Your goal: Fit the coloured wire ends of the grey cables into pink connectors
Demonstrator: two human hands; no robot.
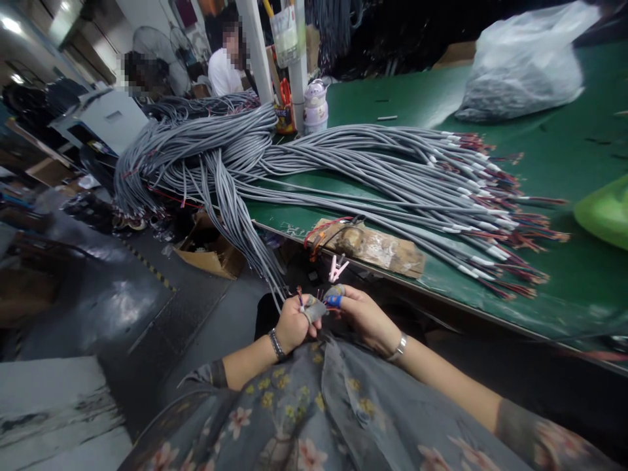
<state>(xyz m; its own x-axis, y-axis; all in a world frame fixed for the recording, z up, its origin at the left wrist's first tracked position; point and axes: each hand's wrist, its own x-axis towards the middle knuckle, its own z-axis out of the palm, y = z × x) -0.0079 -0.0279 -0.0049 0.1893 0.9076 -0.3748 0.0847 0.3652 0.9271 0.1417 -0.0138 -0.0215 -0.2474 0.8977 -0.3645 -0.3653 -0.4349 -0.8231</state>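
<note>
Close to my body, my left hand (296,324) is closed around the end of a grey cable (273,282) whose thin coloured wires (299,293) stick up past the thumb. My right hand (360,313) meets it from the other side, thumb and forefinger pinched on fine wire ends between the hands. Grey wraps cover fingertips on both hands, with a blue band on one right finger. Just above the hands is a pink clip (337,269) at the bench edge. A large bundle of grey cables (367,154) with stripped red and dark ends lies across the bench.
A worn wooden block (380,248) with wires sits along the green bench (407,98) edge. Behind stand a lilac bottle (315,104) and a post. A white plastic bag (527,65) and a green bag (606,210) lie right. A cardboard box (210,252) is on the floor; a person (226,70) is beyond.
</note>
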